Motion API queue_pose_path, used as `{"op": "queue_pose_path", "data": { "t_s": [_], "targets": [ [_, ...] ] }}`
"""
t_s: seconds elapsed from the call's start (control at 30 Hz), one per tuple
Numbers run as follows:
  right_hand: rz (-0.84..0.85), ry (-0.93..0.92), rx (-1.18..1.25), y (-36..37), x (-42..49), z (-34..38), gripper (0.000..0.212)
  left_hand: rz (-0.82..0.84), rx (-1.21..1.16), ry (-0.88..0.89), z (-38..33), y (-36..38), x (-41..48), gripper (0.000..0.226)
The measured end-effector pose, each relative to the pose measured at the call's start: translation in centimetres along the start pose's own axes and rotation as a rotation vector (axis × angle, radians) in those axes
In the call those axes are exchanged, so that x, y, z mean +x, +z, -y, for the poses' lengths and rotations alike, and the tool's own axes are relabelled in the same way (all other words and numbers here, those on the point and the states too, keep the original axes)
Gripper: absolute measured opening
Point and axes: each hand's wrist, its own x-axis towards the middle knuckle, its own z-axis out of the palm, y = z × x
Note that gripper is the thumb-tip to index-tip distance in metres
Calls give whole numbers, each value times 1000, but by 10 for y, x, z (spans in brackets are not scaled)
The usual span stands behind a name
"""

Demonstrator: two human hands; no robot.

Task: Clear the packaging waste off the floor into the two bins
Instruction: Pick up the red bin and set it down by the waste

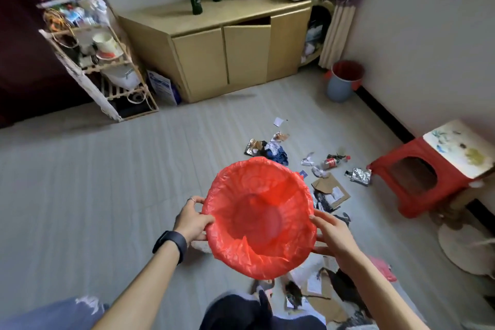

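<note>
I hold a bin lined with a red plastic bag (pixel 258 217) above the floor, its inside empty. My left hand (pixel 192 220) grips the left rim with thumb over the edge. My right hand (pixel 332 236) grips the right rim. Packaging waste lies on the floor beyond and right of the bin: foil wrappers (pixel 253 147), a crushed plastic bottle (pixel 334 162), a silver pouch (pixel 360 176), flat cardboard (pixel 330 189) and paper scraps (pixel 278 122). More cardboard and wrappers (pixel 318 292) lie under my right arm. A second bin (pixel 344 80), blue-grey with a red liner, stands by the far wall.
A red stool (pixel 428 179) stands at the right by the wall. A wooden cabinet (pixel 222 53) with green bottles is at the back. A cluttered rack (pixel 99 61) stands at left. The grey floor (pixel 93 182) stretches to the left.
</note>
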Motion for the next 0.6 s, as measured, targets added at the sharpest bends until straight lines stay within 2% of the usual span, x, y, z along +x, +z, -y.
{"op": "queue_pose_path", "data": {
  "t_s": [0.23, 0.33, 0.4, 0.5, 0.6],
  "targets": [
    [-56, -44, 31, 3, 74, 80, 29, -27, 61, 56, -96, 22, 81, 39],
    [-83, -69, 7, 4, 106, 101, 44, -54, 43, 49, -125, 30, 112, 40],
    [-133, -74, -47, 5, 129, 111, 49, -90, 11, 16, -145, 32, 142, 42],
    [-182, -64, -101, 12, 158, 124, 42, -153, -65, -29, -170, 29, 196, 46],
    [-228, -49, -186, 23, 194, 139, 46, -230, -189, -83, -196, 23, 254, 49]
  ]
}}
